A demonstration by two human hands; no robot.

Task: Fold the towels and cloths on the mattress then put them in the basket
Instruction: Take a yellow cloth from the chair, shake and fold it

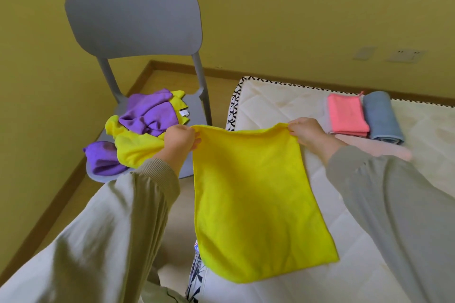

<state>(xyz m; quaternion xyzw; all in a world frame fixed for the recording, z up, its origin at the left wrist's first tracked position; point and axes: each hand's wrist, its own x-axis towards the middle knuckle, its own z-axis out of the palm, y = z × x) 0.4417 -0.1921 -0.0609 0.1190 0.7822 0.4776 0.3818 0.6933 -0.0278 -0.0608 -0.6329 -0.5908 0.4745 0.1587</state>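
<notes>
Sleeves [123, 216] fill the bottom of the view, both arms reaching forward. Between them hangs the yellow cloth [258, 204], held up by its two top corners. Left hand [179, 141] pinches the corner on the chair side. Right hand [310, 133] pinches the other. Fingers of both are curled tight on the hem. The top edge is stretched fairly straight, so the cloth drops flat and nearly square. Judged reason: squaring the edges before a first fold. The lower end hangs over the near edge of the mattress [278, 106]; cannot tell if it touches.

Chair [133, 17] stands just beside the mattress. A crumpled pile [147, 115] of purple and yellow cloths on its seat looks like stock waiting within reach of the left hand.

At the far side of the mattress, a folded pink cloth [347, 115] and a blue towel [381, 115] lie side by side, touching. They seem parked as finished work, clear of the folding space. Something pale lies under them, too blurred to name.

Basket not in view. Several pieces remain unfolded.
</notes>
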